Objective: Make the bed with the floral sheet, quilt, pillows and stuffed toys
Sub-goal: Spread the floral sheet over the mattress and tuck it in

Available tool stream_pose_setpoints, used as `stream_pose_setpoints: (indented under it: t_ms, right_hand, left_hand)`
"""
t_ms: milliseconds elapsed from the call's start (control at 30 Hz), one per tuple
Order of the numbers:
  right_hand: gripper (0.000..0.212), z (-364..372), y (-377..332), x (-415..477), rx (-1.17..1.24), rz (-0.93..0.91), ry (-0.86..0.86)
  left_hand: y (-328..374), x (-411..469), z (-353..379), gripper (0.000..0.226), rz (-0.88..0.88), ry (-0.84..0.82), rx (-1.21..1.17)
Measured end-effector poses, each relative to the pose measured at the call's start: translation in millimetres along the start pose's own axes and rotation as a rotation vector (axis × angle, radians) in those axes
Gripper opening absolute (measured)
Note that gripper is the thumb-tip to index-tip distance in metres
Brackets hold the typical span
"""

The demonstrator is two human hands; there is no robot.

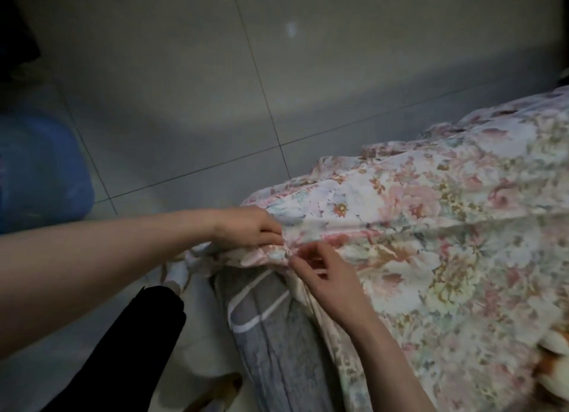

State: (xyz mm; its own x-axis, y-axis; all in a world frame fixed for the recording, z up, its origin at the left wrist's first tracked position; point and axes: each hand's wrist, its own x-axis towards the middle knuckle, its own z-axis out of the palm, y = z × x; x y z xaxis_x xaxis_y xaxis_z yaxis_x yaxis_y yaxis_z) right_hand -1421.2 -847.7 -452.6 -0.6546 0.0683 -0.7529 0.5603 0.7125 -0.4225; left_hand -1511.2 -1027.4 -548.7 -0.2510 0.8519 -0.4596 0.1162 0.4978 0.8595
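The floral sheet (446, 214) in pink and cream covers the bed on the right and bunches up at the near corner. My left hand (246, 228) pinches the bunched corner of the sheet from the left. My right hand (326, 284) holds the same gathered edge just below and to the right, fingers curled into the fabric. Under the lifted corner a grey mattress cover with white stripes (277, 344) shows. An orange and cream stuffed toy (554, 359) peeks in at the right edge, mostly cut off.
Grey floor tiles (215, 88) fill the upper half. A blue plastic-wrapped bundle (40, 171) sits on the floor at the left. My leg in black trousers (123, 356) and a white sock (178, 273) stand beside the bed corner.
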Motion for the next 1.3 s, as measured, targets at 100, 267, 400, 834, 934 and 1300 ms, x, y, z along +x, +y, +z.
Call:
stream_pose_setpoints:
  t_ms: [100, 267, 400, 834, 934, 1300]
  right_hand:
    - [0.035, 14, 4, 17, -0.416, -0.153, 0.070]
    - [0.015, 37, 15, 12, -0.287, -0.081, 0.164]
    - [0.020, 30, 23, -2, 0.308, 0.127, 0.096]
    - [0.034, 131, -12, -27, -0.085, -0.001, -0.718]
    - [0.034, 98, -31, 4, -0.129, -0.059, -0.300]
    - [0.044, -34, -51, 162, -0.780, -0.107, -0.303]
  left_hand:
    - [-12, 7, 0, 0.028, -0.098, 0.034, 0.054]
    - [-9, 0, 21, 0.032, -0.006, 0.377, 0.110]
    - [11, -20, 34, 0.040, 0.429, 0.471, 0.578]
    - [-32, -28, 53, 0.056, -0.178, -0.850, 0.754]
    - [-37, -22, 17, 0.043, -0.270, -0.543, 0.371]
    - [-103, 28, 5, 0.130, -0.990, 0.258, -0.381]
